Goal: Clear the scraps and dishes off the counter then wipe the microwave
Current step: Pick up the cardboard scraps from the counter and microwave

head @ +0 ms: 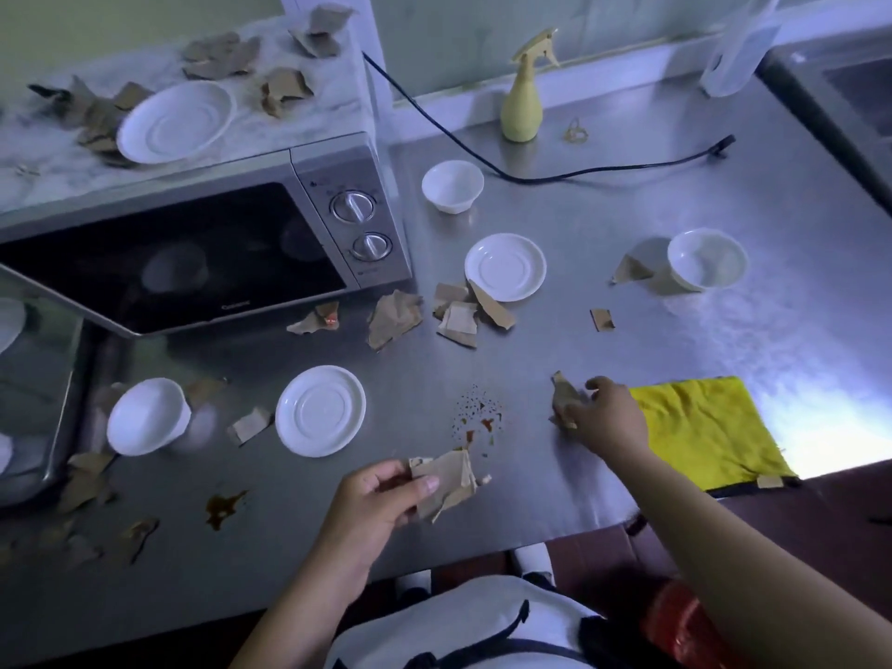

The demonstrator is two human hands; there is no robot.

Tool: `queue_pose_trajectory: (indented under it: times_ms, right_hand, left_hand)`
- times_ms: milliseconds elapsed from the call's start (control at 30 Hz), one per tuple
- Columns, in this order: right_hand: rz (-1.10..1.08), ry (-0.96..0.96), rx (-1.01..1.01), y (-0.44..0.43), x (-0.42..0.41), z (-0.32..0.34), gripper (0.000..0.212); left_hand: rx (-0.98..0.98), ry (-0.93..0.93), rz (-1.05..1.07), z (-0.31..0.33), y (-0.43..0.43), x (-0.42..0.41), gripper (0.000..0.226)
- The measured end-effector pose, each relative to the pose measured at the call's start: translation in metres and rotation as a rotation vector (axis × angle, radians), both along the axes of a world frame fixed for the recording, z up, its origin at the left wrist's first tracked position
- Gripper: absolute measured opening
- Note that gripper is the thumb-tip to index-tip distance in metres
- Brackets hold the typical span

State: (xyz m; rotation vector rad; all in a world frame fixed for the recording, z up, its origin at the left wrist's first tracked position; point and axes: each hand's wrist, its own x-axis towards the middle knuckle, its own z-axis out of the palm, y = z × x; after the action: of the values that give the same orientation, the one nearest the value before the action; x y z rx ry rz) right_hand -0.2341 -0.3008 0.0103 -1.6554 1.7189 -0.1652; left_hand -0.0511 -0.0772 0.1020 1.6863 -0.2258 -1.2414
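Above counter [627, 224], hands [371, 504] [610, 417] gripping cardboard scraps [449, 480] [564, 395]

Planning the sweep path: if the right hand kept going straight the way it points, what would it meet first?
Past the scrap it grips, the right hand would likely meet the scrap pile beside the saucer first, though depth is uncertain.
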Motion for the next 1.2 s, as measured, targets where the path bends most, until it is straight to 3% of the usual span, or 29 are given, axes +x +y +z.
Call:
queue_pose_trajectory:
  times_ms: [67, 300, 467, 733, 867, 1100, 1200]
  right_hand:
    - [0.037, 0.131, 0.022, -0.01, 0.003, -0.012, 0.049]
    - [0.14, 0.282, -0.023, -0.009, 0.026, -0.026, 0.054]
    - [0.065, 0.249, -0.063, 0.012, 0.019, -0.029, 0.043]
    - [0.05, 0.283, 0.004, 0.028, 0.013, -0.032, 0.056]
    - [-0.03, 0.225, -0.004, 0.04, 0.013, -0.028, 0.046]
    - [-0.208, 0.036, 0.009, 0.085, 0.002, -0.012, 0.01]
    - [-0.288, -0.045, -0.009, 0.103, 0.002, 0.006, 0.01]
  left_hand:
    - [0.001, -0.004, 0.004, -0.001, 0.004, -0.002, 0.014]
    - [-0.044, -0.01, 0.007, 0.0, 0.012, 0.006, 0.014]
    - [-0.077, 0.014, -0.018, -0.003, 0.019, 0.016, 0.013]
    - [-0.1, 0.033, -0.047, -0.007, 0.045, 0.04, 0.014]
    - [-0.101, 0.041, -0.064, -0.005, 0.056, 0.054, 0.016]
    - [-0.105, 0.037, -0.128, -0.005, 0.067, 0.08, 0.018]
    - [-0.123, 0.047, -0.152, -0.005, 0.066, 0.085, 0.017]
